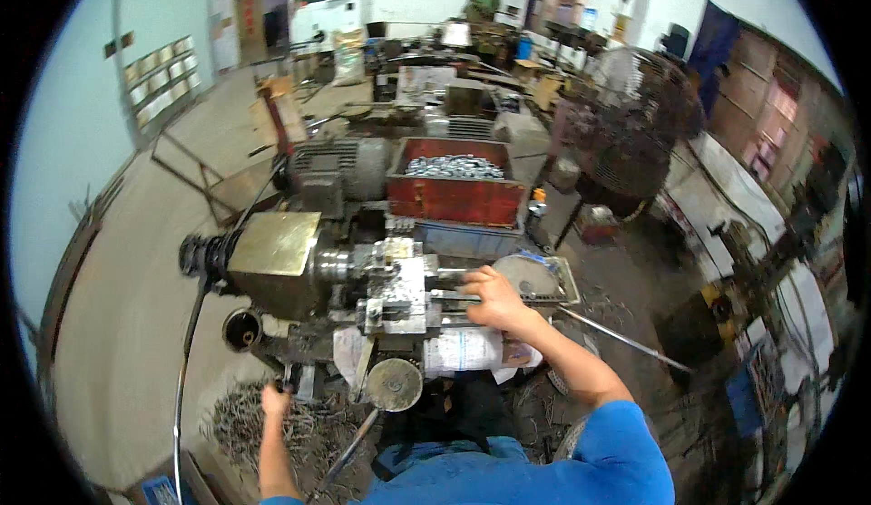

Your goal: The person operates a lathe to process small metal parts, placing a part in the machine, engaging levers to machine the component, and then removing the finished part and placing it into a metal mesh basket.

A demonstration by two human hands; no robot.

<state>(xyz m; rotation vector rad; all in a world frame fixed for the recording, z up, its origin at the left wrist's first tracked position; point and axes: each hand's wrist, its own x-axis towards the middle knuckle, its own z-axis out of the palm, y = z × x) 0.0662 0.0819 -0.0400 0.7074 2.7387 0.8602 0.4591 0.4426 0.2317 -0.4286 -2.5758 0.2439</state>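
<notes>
My left hand (275, 401) is low on the left, closed around a dark handle (288, 380) at the front of a small metal lathe. Over the bright metal bars right of the lathe's carriage (399, 289) is my right hand (495, 298), fingers apart and pointing left; whether its fingertips touch the bars is unclear. A squarish headstock with a brass-coloured cover (275, 243) stands at the machine's left. Below the carriage sits a round metal handwheel (394, 384). Printed paper (464, 350) lies under the bars.
Behind the lathe, a red bin (454, 198) holds many small shiny metal parts, beside an electric motor (340, 167). A tray (535, 278) stands right of the bars. Metal shavings (272, 428) cover the floor lower left. A large caged fan (626, 133) stands at the right.
</notes>
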